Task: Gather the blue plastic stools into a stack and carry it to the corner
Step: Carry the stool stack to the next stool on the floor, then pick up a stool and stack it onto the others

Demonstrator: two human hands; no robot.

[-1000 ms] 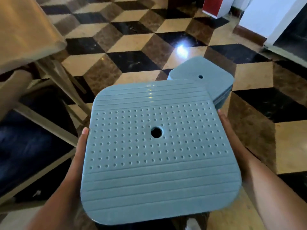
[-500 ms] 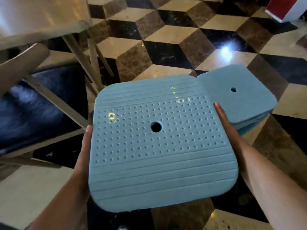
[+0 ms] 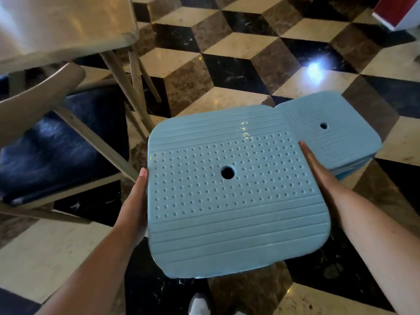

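As the square blue plastic stool with the dimpled seat (image 3: 229,189) comes nearer the stacked blue stools (image 3: 329,133) on the floor just right of it than a second ago, the left hand (image 3: 134,201) and right hand (image 3: 318,171) clamp its sides; stacking looks imminent.

**Plastic, stone, wood and dark upholstery**

The held stool (image 3: 236,194) is blue plastic with a soft sheen, its seat moulded with rows of small dimples and bands of fine ridges. The second stool (image 3: 327,130) shows the same dimpled plastic. The floor (image 3: 241,46) is polished stone in cream, mottled brown and veined black, glossy enough to throw a glare. The chair (image 3: 68,142) has a matt pale wooden frame and a shiny dark cushion.
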